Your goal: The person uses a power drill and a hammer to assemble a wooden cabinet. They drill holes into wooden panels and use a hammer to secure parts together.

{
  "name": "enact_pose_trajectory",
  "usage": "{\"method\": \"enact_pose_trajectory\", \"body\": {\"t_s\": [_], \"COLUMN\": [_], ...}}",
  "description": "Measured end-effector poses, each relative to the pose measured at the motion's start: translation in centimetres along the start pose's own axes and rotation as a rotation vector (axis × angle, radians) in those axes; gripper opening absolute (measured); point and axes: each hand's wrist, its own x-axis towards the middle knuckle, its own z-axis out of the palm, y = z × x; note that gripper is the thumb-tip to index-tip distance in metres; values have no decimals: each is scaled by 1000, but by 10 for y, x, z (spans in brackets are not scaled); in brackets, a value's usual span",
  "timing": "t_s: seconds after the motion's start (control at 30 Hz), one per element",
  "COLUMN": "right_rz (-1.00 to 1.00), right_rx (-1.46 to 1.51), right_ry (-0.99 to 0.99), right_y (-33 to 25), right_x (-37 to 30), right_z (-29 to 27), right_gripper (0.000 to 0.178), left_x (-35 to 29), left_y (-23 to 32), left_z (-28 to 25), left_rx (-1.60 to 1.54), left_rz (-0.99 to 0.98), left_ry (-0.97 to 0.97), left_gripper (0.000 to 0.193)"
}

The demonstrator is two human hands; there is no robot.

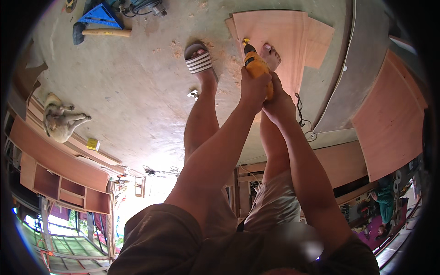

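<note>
Both my hands are closed around a yellow power drill (257,65) with a black front. My left hand (255,87) wraps the near left side of its body, while my right hand (280,104) grips it from the right, fingers partly hidden. A yellow bit (246,41) at the drill's tip meets a reddish plywood sheet (286,32) near its left edge; whether it has cut in I cannot tell. My bare right foot (270,56) presses on that sheet, just right of the drill. Under it, a second plywood piece (321,43) sticks out to the right.
My left foot wears a striped slide sandal (198,59) on the concrete floor, with sawdust around. A hammer (105,32) and blue speed square (101,16) lie far left. A dog (62,119) lies at left. Large panels (389,114) stand right; a black cord (300,110) runs nearby.
</note>
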Motion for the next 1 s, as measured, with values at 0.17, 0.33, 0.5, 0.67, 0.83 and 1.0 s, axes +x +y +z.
{"method": "enact_pose_trajectory", "body": {"t_s": [0.17,0.33,0.5,0.67,0.83,1.0], "right_rz": [-7,26,41,37,29,57], "right_rx": [-11,27,17,38,32,11], "right_ry": [13,4,18,3,5,-16], "right_y": [-2,-6,-8,-9,-9,-8], "right_x": [-1,-1,-3,-2,0,1], "right_z": [0,0,-4,-7,-7,-7], "right_gripper": [89,91,91,89,89,88], "left_x": [3,-2,-2,4,3,2], "left_y": [4,10,9,7,9,11], "left_z": [1,5,8,8,10,11], "left_rx": [99,150,165,213,252,234], "left_rz": [-48,-43,-9,3,-14,-16], "left_ry": [38,66,60,76,97,103], "left_gripper": [58,56,59,61,61,60]}}
